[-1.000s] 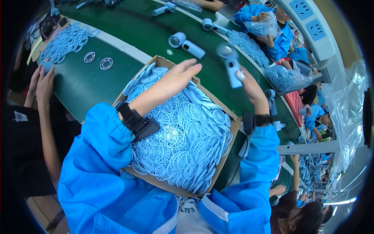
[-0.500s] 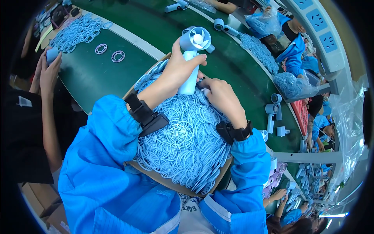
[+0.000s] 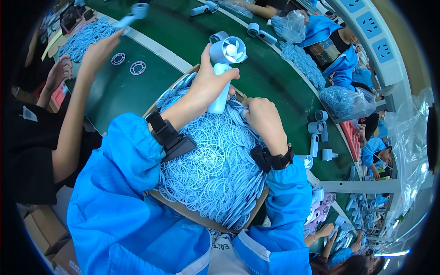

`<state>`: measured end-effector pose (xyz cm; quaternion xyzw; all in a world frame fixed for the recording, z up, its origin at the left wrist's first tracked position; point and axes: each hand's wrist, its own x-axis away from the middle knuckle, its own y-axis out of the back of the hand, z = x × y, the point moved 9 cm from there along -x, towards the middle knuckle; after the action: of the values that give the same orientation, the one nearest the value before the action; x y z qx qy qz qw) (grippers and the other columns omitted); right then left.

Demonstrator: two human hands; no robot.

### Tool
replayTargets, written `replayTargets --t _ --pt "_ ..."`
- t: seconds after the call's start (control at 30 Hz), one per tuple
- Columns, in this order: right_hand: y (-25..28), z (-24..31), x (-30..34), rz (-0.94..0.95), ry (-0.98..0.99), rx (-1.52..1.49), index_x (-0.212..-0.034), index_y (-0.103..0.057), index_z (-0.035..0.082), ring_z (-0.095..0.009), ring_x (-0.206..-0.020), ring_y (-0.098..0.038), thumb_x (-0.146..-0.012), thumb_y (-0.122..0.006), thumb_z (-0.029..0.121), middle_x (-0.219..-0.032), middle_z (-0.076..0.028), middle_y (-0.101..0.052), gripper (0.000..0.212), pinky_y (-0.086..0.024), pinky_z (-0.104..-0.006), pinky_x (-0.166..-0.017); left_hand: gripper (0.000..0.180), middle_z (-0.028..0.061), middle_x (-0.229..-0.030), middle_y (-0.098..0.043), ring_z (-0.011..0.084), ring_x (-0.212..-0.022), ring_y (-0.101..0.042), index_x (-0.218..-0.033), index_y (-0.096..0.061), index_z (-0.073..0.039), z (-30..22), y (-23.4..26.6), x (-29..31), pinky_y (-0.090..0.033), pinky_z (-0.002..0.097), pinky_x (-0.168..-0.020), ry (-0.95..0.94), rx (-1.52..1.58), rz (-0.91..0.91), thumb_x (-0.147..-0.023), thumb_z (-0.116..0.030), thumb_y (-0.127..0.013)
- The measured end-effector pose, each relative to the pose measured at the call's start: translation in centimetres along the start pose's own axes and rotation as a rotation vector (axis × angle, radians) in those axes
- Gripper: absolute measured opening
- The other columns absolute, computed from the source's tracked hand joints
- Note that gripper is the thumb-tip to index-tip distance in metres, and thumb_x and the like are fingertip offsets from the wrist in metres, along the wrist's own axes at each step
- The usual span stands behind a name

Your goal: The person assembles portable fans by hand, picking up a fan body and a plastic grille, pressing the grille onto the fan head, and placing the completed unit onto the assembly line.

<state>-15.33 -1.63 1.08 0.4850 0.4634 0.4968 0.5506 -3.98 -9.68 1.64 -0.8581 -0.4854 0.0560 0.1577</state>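
My left hand [image 3: 206, 85] is wrapped round the handle of a light blue handheld fan [image 3: 222, 91]. The fan stands upright, and white blades show in its round head, which has no grille over it. Below it lies a heap of light blue spoked fan grilles [image 3: 206, 158] in a cardboard box [image 3: 183, 208] against my body. My right hand [image 3: 266, 117] is closed at the far right edge of the heap, touching the grilles there. Its fingertips are partly hidden, so what they pinch cannot be made out.
Across the green conveyor belt [image 3: 275, 73] lie several blue fans, one [image 3: 316, 137] to the right. Two pinkish rings [image 3: 137, 67] rest on the green table at left. A co-worker's arm [image 3: 87, 73] reaches in there with a blurred fan [image 3: 132, 16]. Another grille pile [image 3: 302, 62] sits beyond.
My right hand has shifted slightly down at the heap's edge, while my left keeps holding the fan. The co-worker at left has reached forward over the belt with a fan.
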Motion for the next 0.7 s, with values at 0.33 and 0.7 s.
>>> replayTargets --t 0.33,0.7 --pt "1.5 -0.8 -0.1 0.112 0.001 -0.534 -0.087 -0.063 0.001 -0.015 -0.075 -0.060 -0.073 -0.074 0.012 -0.079 -0.005 -0.064 0.021 -0.048 -0.0284 -0.068 0.092 0.0144 -0.102 -0.059 0.0169 -0.067 -0.062 -0.148 0.006 -0.013 -1.0 -0.1 0.9 -0.053 0.0293 -0.056 -0.061 -0.005 -0.036 -0.087 -0.012 -0.063" --pt "3.2 -2.1 1.7 -0.031 0.053 -1.519 -0.110 -0.057 -0.001 -0.013 -0.087 -0.062 -0.083 -0.066 0.003 -0.097 -0.007 -0.064 0.029 -0.052 -0.0258 -0.077 0.096 0.0122 -0.097 -0.060 0.0162 -0.070 -0.062 -0.148 0.004 -0.017 -2.4 -2.4 3.2 -0.052 0.0284 -0.054 -0.102 -0.028 0.050 -0.084 -0.012 -0.067"
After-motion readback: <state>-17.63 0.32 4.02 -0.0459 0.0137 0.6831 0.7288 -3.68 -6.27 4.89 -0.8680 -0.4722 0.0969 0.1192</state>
